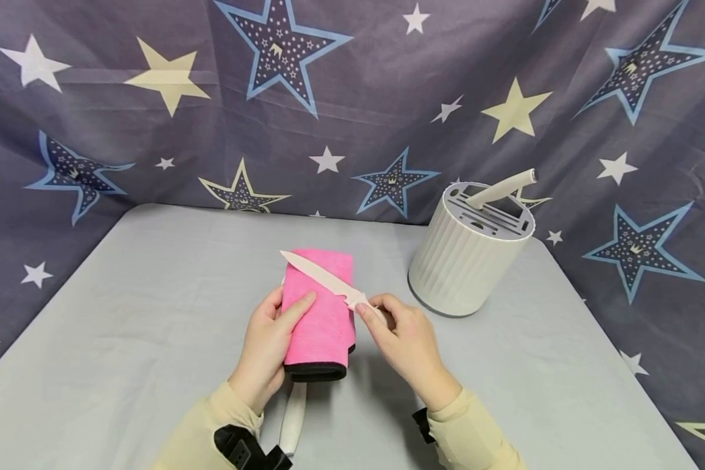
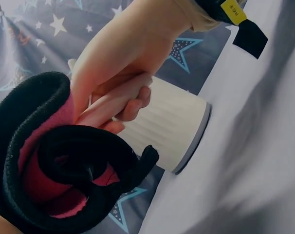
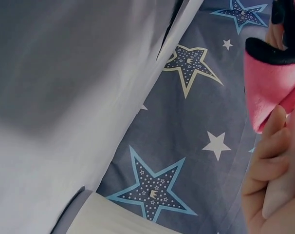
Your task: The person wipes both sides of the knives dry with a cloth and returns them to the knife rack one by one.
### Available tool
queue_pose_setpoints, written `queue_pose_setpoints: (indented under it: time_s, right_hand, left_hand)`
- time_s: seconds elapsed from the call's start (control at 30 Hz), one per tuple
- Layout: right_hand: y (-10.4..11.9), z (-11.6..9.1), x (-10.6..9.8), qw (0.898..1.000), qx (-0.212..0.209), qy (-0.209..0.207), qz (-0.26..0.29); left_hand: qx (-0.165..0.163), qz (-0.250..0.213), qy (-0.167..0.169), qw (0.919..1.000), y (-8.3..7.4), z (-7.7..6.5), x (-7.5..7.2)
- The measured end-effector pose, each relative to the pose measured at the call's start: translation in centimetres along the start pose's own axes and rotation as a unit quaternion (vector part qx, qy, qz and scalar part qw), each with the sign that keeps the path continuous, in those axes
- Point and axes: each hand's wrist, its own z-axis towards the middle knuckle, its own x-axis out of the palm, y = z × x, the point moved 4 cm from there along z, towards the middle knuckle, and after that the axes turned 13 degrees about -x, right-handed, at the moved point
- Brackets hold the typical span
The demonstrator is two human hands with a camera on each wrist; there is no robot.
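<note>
In the head view my left hand grips a folded pink cloth with black edging, its thumb lying across the front. My right hand holds a knife by its pale handle. The knife's light blade slants up and left across the upper part of the cloth; whether it touches the cloth is hard to tell. From the left wrist, the cloth's rolled black edge shows, with the knife handle in the right fingers behind it. The right wrist view catches the cloth and the right hand at its edge.
A cream ribbed knife block with a grey slotted top stands at the back right, one knife handle sticking out of it. Another pale handle lies on the grey table, partly hidden below the cloth. Behind hangs a star-patterned curtain.
</note>
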Motion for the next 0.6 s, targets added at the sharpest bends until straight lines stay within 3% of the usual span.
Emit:
queue_pose_setpoints:
  time_s: [0.33, 0.6]
  right_hand:
    - [-1.0, -0.4, -0.7, 0.999, 0.039, 0.023, 0.019]
    - [-1.4, -0.6, -1.2, 0.998, 0.048, 0.026, 0.033]
  left_hand:
    - [-0.004, -0.009, 0.0, 1.0, -1.1, 0.2, -1.4]
    - [0.0, -0.016, 0.008, 0.9998, -1.9, 0.2, -2.2]
